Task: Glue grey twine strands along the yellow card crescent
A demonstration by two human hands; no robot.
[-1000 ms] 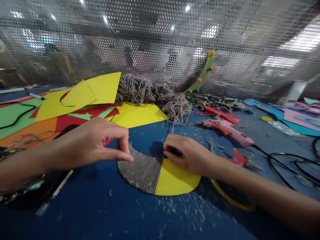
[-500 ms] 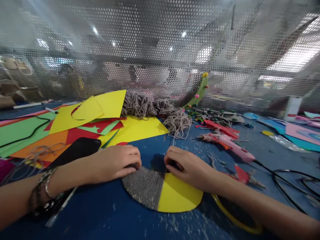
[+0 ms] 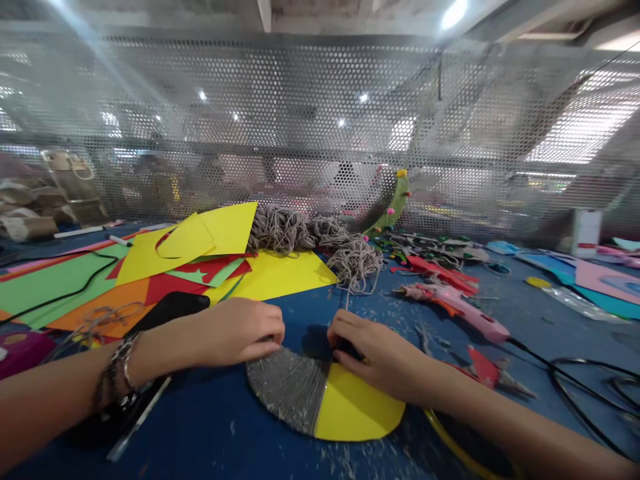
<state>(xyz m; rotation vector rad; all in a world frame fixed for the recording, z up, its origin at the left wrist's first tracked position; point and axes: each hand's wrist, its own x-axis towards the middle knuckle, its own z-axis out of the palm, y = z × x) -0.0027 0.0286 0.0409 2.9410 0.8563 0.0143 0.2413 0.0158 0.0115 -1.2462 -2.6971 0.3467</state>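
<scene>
A rounded yellow card piece (image 3: pixel 357 408) lies before me on the blue table. Its left part is covered in rows of grey cord (image 3: pixel 286 393), and the right part is bare. My left hand (image 3: pixel 250 335) is closed on the piece's upper left edge, thumb toward me. At the top, near the line between cord and bare card, my right hand (image 3: pixel 367 348) is closed, its fingers pinched. A single strand of cord (image 3: pixel 347 301) runs into those fingers from the tangled cord pile (image 3: pixel 353 263) behind. The fingertips of both hands are partly hidden.
A pink glue gun (image 3: pixel 463 310) with a black cable lies to the right, beside red scraps (image 3: pixel 483 365). Coloured paper sheets (image 3: pixel 280 277) and a black object (image 3: pixel 167 310) are on the left. A perforated metal screen (image 3: pixel 300 153) stands behind the table.
The camera has tilted up slightly, so the scene sits lower in view. Both hands keep nearly the same place on the piece, and the cord rows look much the same.
</scene>
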